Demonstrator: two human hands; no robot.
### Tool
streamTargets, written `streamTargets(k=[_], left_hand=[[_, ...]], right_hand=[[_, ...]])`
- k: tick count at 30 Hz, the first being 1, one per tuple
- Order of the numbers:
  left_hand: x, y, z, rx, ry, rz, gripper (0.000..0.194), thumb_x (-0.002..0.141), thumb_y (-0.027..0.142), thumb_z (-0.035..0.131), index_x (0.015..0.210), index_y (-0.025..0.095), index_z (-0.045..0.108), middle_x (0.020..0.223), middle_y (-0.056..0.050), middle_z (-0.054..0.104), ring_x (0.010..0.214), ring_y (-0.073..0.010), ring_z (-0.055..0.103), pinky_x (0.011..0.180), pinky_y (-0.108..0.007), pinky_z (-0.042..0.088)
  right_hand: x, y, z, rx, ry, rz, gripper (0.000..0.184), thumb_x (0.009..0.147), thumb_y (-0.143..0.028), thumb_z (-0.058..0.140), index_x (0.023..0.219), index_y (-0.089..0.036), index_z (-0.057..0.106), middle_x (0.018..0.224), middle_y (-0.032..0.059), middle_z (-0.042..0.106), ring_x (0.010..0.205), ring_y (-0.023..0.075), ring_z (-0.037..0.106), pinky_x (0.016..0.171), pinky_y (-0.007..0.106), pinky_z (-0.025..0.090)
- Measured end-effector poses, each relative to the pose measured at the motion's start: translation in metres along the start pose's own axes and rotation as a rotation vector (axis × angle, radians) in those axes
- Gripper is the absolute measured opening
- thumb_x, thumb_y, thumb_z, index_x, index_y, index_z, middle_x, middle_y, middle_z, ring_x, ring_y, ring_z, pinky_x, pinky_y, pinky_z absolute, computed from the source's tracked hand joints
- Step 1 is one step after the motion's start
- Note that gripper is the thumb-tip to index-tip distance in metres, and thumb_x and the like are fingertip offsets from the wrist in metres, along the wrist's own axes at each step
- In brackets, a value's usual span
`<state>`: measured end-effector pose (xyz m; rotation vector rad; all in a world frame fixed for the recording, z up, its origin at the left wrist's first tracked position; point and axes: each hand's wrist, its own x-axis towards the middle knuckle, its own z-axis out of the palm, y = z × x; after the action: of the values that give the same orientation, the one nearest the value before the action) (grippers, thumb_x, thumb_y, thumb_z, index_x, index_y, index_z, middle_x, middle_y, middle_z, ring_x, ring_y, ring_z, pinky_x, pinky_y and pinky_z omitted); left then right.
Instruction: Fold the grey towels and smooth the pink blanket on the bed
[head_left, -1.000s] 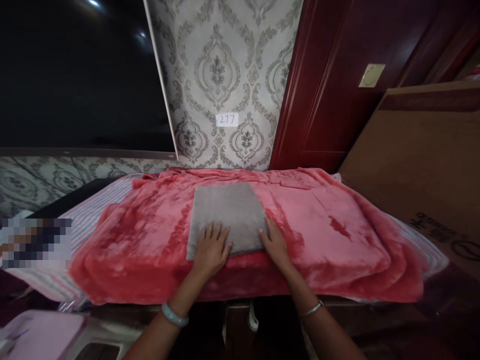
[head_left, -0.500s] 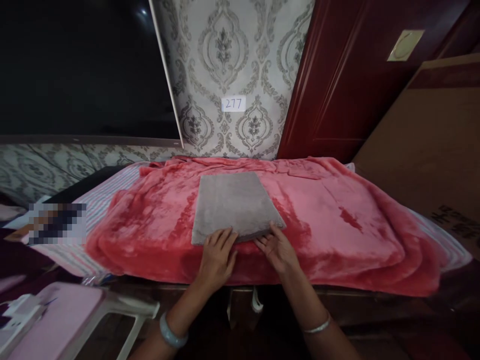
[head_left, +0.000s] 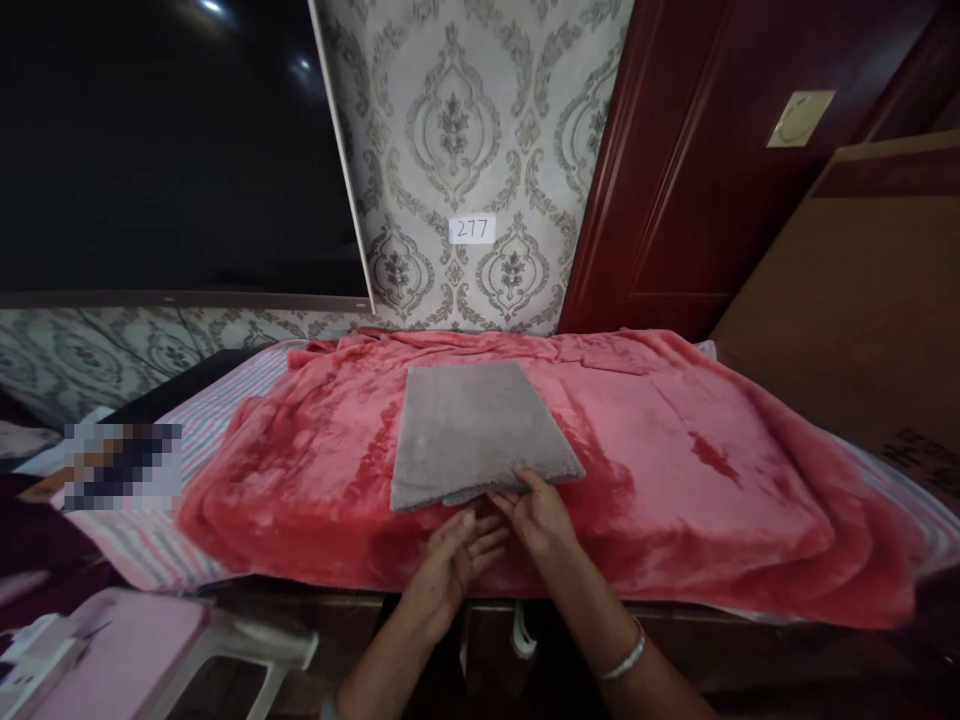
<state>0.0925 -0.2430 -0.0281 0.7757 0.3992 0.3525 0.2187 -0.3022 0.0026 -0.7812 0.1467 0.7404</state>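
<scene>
A folded grey towel [head_left: 472,430] lies flat on a red plush blanket [head_left: 675,470] spread over a table. My right hand [head_left: 541,517] touches the towel's near edge with its fingertips, thumb on top, pinching the cloth there. My left hand [head_left: 452,562] sits just below the edge on the blanket, fingers stretched out and apart, holding nothing, its fingertips close to my right hand.
A striped cloth [head_left: 187,440] shows under the blanket at the left. A pink plastic stool [head_left: 150,650] stands at the lower left. Behind are patterned wallpaper with a "277" label [head_left: 472,229], a dark screen [head_left: 165,150], a red door [head_left: 712,150] and a brown cardboard box [head_left: 862,300].
Both hands slid back off the towel toward its near edge. My left hand came off the towel onto the blanket, and my right hand moved in to the edge's middle.
</scene>
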Motion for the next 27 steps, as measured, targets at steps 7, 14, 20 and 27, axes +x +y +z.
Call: streamTargets(k=[7, 14, 20, 27], left_hand=[[-0.007, 0.023, -0.024, -0.344, -0.077, 0.263, 0.054, 0.091, 0.064, 0.052, 0.134, 0.032, 0.059, 0.136, -0.008, 0.065, 0.129, -0.0298, 0.057, 0.113, -0.056, 0.039], [-0.015, 0.029, -0.059, -0.26, -0.256, 0.169, 0.075, 0.088, 0.077, 0.035, 0.136, 0.025, 0.06, 0.151, -0.015, 0.051, 0.144, -0.0362, 0.04, 0.118, -0.064, 0.027], [-0.002, 0.055, -0.077, -0.262, -0.052, 0.026, 0.063, 0.088, 0.073, 0.047, 0.119, 0.022, 0.067, 0.132, -0.014, 0.067, 0.136, -0.0342, 0.052, 0.112, -0.057, 0.041], [0.03, 0.093, -0.065, -0.286, -0.067, -0.14, 0.054, 0.097, 0.056, 0.044, 0.12, 0.013, 0.067, 0.105, -0.015, 0.077, 0.113, -0.0315, 0.069, 0.105, -0.051, 0.05]], right_hand=[[-0.037, 0.002, -0.026, 0.015, -0.047, -0.051, 0.051, 0.067, -0.02, 0.081, 0.113, -0.027, 0.06, 0.104, 0.0008, 0.076, 0.094, 0.0236, 0.074, 0.086, 0.046, 0.062], [-0.029, 0.005, -0.082, -0.034, -0.072, 0.047, 0.034, 0.068, -0.026, 0.085, 0.096, -0.024, 0.065, 0.104, 0.0039, 0.077, 0.097, 0.026, 0.073, 0.092, 0.048, 0.061], [-0.024, -0.048, -0.101, -0.123, -0.103, 0.06, 0.031, 0.07, -0.034, 0.081, 0.097, -0.023, 0.071, 0.105, 0.0078, 0.077, 0.098, 0.0276, 0.072, 0.093, 0.047, 0.058], [0.012, -0.11, -0.094, -0.447, -0.207, 0.126, 0.047, 0.076, -0.031, 0.077, 0.121, -0.025, 0.066, 0.105, 0.0088, 0.077, 0.091, 0.0266, 0.073, 0.076, 0.04, 0.059]])
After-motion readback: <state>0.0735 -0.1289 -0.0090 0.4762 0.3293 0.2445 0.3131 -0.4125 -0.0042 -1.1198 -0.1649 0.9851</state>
